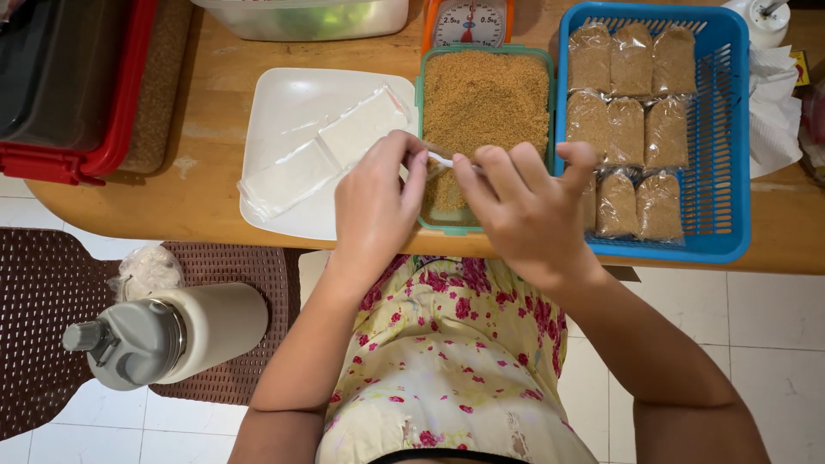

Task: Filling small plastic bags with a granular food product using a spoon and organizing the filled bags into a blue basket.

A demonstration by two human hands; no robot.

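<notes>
Nearest the camera, the left hand is curled with thumb and fingertips pinched together on the top of a small clear bag of brown granules, and the right hand meets it from 3 o'clock, its fingers likewise pinched on the white, twisted neck of the bag while the thumb sticks up toward 1 o'clock. Both hands are nearly shut, with only the thin plastic between the fingertips. The bag sits at the near end of a green tub filled with the same brown granules, which stretches from the hands toward 12 o'clock. At 10 o'clock from the hands lies a white square plate bearing a stack of flat empty clear bags. At 2 o'clock stands a blue basket holding filled bags in rows, touching one another. Farthest, at 12 o'clock beyond the tub, an orange dial scale is partly in view.
</notes>
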